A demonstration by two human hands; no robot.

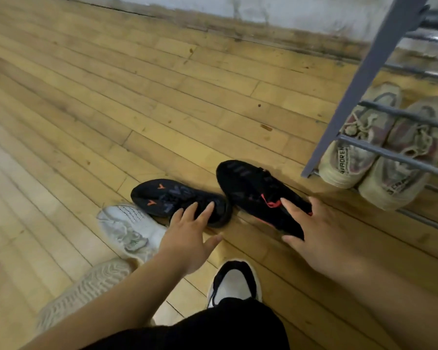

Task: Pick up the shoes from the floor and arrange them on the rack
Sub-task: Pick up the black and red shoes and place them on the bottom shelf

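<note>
Two black shoes lie on the wooden floor. The left black shoe point(172, 198) has orange marks, and my left hand point(187, 238) reaches over its heel end with straight fingers touching its top. The right black shoe point(253, 193) has a red lace, and my right hand point(314, 231) holds its heel end, index finger on top and thumb at the near side. A white shoe point(127, 228) sits beside my left hand, and a second white shoe point(86, 289) lies sole-up under my left forearm. The grey metal rack point(359, 84) stands at the right.
A pair of worn beige shoes point(352, 147) rests on the rack's lowest bars, toes toward the wall. My own foot in a black and white shoe point(234, 281) stands between my arms. A pale wall runs along the far edge of the floor.
</note>
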